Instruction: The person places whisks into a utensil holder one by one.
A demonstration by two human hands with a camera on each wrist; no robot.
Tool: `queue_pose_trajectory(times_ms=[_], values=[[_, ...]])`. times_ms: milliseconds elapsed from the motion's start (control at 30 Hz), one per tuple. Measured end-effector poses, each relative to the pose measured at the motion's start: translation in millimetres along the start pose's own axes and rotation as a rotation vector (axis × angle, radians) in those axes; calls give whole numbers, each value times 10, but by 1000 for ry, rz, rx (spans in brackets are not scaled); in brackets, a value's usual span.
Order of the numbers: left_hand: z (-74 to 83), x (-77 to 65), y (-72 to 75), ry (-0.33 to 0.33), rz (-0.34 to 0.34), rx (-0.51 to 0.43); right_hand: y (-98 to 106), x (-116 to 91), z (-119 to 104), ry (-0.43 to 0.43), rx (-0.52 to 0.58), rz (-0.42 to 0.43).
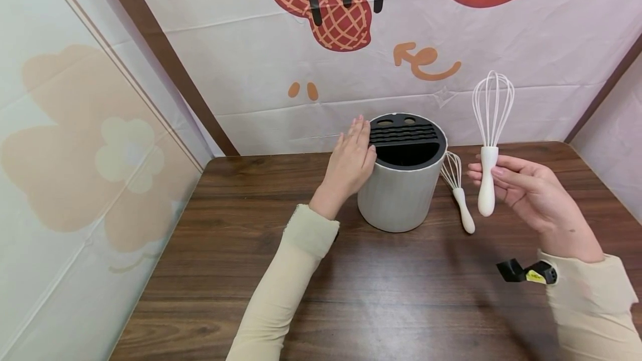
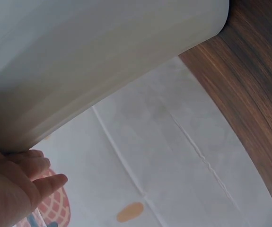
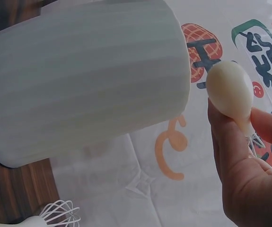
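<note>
My right hand (image 1: 531, 191) pinches a white whisk (image 1: 487, 183) by its handle between thumb and fingers. The whisk is upright, wires pointing up, raised to the right of a utensil holder. In the right wrist view its rounded handle end (image 3: 228, 90) faces the camera. The utensil holder (image 1: 398, 199) is a pale grey-white cylinder with a black slotted top (image 1: 406, 135). My left hand (image 1: 348, 163) rests along the left side of its rim with fingers extended. A second white whisk (image 1: 463, 210) leans at the holder's right side, its handle on the table.
A dark wood-grain table (image 1: 381, 294) carries the holder, which stands near the back edge. Behind it hangs a white printed cloth (image 1: 241, 71). Another pale cloth with a flower print (image 1: 75, 155) closes off the left side.
</note>
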State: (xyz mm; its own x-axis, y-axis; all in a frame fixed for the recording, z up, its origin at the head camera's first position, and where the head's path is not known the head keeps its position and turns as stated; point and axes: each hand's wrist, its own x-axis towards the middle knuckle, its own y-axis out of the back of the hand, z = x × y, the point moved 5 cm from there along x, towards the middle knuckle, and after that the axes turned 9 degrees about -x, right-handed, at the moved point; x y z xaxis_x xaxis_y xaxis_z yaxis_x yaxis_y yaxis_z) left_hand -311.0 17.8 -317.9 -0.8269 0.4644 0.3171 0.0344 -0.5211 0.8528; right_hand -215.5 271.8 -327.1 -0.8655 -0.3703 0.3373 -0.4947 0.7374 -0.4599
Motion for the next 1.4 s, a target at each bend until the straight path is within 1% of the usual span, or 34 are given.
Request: queue_pose_trajectory(times_ms=[200, 467, 733, 1100, 1400], values=[[-3, 2, -3, 0, 7, 6, -35, 40, -3, -10, -15, 17], [-8, 6, -10, 5, 0, 0, -100, 120, -15, -7, -19, 5], [-11, 8, -12, 3, 17, -3, -160, 168, -5, 5, -50, 4], [-15, 17, -31, 14, 17, 2, -216, 225, -2, 5, -27, -12], [4, 19, -23, 7, 27, 5, -233, 242, 14, -4, -30, -20]])
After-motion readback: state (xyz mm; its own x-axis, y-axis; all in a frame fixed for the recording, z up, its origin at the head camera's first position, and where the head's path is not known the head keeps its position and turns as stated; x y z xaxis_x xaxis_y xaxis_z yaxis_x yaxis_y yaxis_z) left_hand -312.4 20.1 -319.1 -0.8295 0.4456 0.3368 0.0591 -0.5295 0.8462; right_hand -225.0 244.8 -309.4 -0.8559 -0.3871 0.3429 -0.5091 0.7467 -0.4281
